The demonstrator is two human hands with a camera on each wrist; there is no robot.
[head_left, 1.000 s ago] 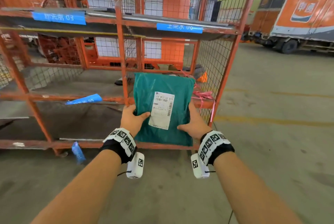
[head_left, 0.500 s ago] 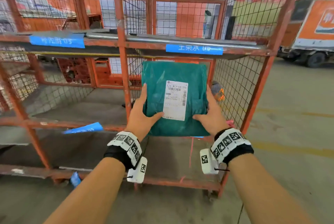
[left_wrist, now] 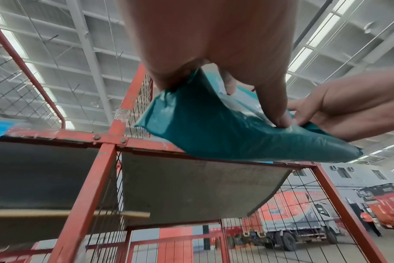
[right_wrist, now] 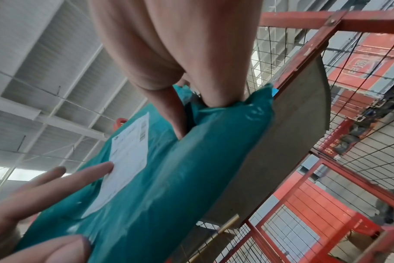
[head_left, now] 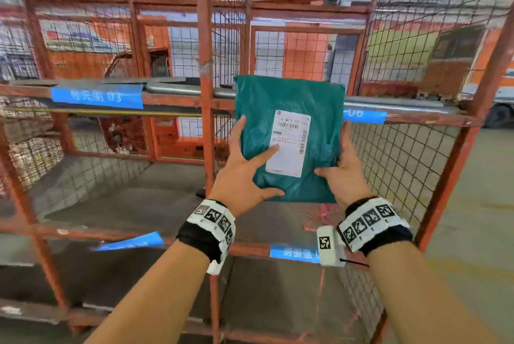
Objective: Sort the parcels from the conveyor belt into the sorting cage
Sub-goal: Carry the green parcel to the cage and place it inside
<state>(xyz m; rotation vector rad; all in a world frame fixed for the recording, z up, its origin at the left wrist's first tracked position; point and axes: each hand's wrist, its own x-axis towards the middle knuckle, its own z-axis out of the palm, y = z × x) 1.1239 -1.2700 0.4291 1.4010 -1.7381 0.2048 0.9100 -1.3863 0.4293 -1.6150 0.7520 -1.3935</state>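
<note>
A teal plastic parcel (head_left: 289, 93) with a white shipping label (head_left: 289, 146) is held up in front of the orange sorting cage (head_left: 204, 38). Its top edge overlaps the rail of the upper right shelf. My left hand (head_left: 242, 174) holds its lower left corner, one finger lying across the label and the thumb along the bottom edge. On the lower right edge, my right hand (head_left: 347, 177) grips with the thumb in front and the fingers behind. The wrist views show the parcel (left_wrist: 214, 133) (right_wrist: 169, 186) just above the grey shelf board (left_wrist: 191, 186).
The cage has wire-mesh walls (head_left: 403, 163) and an orange centre post splitting left and right bays. Blue name tags (head_left: 97, 96) mark the shelves, and another tag (head_left: 294, 253) sits on the lower rail. An orange truck (left_wrist: 292, 222) stands beyond the cage on the concrete floor.
Both hands have lifted the parcel from the cage's lower rail to the upper shelf rail. The left hand's fingers have spread over the label. My view has tilted up.
</note>
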